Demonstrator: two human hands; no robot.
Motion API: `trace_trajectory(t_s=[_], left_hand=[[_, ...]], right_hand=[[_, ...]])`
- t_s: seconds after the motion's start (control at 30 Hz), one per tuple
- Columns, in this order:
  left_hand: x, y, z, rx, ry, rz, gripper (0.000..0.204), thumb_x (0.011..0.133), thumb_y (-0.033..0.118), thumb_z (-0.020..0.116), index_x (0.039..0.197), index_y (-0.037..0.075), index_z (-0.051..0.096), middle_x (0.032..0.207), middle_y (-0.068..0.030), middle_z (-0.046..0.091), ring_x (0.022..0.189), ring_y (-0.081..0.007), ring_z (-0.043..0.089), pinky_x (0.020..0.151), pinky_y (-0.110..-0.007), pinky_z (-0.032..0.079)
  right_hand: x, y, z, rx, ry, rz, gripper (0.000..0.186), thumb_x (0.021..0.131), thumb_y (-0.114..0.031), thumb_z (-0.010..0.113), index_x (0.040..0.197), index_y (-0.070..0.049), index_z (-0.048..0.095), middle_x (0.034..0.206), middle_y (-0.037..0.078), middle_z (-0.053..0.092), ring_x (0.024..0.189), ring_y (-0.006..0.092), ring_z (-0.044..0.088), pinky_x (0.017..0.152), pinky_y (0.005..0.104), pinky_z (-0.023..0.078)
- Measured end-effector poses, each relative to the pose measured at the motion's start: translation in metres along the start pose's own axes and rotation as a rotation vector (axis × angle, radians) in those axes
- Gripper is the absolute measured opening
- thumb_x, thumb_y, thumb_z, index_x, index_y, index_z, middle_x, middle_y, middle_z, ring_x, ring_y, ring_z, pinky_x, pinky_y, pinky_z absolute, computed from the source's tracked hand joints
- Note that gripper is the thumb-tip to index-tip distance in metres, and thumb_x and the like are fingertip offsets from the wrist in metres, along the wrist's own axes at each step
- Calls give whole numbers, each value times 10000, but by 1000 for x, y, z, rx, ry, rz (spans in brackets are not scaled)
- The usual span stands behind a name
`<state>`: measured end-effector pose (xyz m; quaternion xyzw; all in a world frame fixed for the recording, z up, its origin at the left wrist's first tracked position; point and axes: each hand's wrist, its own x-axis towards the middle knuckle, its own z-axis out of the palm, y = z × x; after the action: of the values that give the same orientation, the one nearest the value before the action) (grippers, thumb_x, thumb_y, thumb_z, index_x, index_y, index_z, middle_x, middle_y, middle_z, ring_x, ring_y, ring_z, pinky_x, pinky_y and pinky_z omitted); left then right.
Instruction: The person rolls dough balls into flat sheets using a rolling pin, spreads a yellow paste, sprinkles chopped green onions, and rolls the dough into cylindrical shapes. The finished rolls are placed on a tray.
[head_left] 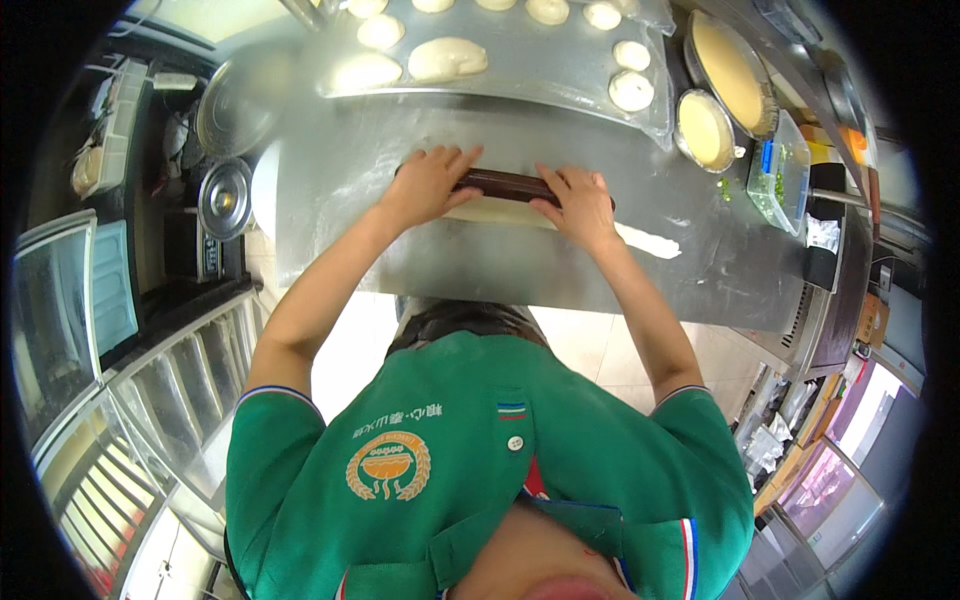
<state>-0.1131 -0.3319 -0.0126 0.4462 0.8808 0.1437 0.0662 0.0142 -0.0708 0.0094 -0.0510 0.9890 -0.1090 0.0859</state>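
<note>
A dark brown rolling pin [508, 185] lies crosswise on the steel table [710, 285], over a long strip of pale dough [645, 240] that stretches out to the right. My left hand [428, 188] rests on the pin's left end, fingers spread and reaching past it. On the right end sits my right hand [582, 208], its fingers apart and laid over the wood. The dough's left part is partly hidden by the pin and my hands.
Behind, a metal tray [540, 95] bears several dough pieces. At right stand two bowls of yellow mixture [735, 70] [705, 130] and a clear container [775, 195] with chopped greens. Metal lids [225, 198] are at left, above a sliding-glass cabinet [185, 380].
</note>
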Motion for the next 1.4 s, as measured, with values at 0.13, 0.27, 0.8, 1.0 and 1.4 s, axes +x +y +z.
trace_trajectory(t_s=[0.13,0.27,0.8,1.0,1.4], left_hand=[[-5,-10,18,114,232,-299,701,948,445,566,1509,85,348,1472,-172,431,1353,-324,410,1099,-545,302],[-41,3,28,79,177,-297,715,936,470,566,1505,83,371,1565,-142,343,1437,-329,317,1151,-602,206],[-132,67,33,20,167,-30,593,758,92,700,1332,198,592,1164,-20,611,1072,-225,565,987,-405,379],[-55,121,13,67,236,13,504,830,146,691,1321,197,588,1126,-13,601,1057,-211,566,1023,-425,375],[-85,163,22,-16,371,-489,598,871,116,691,1429,145,478,1372,-121,515,1241,-320,528,1090,-480,394]], right_hand=[[35,0,34,79,363,303,727,907,-509,612,1462,-72,440,1540,253,309,1457,386,244,1171,571,179],[-4,-26,41,-7,185,226,844,865,-576,629,1489,-57,398,1562,254,285,1450,409,262,1136,600,234],[-118,-30,74,63,400,-146,532,852,-106,550,1378,-181,555,1149,83,569,1038,286,535,907,455,406],[-131,48,37,-89,465,-127,554,826,-150,625,1374,-135,550,1132,61,576,1034,252,543,907,441,401],[-119,96,53,-94,379,-181,624,815,-226,737,1397,-151,524,1191,58,588,1083,258,547,919,434,403]])
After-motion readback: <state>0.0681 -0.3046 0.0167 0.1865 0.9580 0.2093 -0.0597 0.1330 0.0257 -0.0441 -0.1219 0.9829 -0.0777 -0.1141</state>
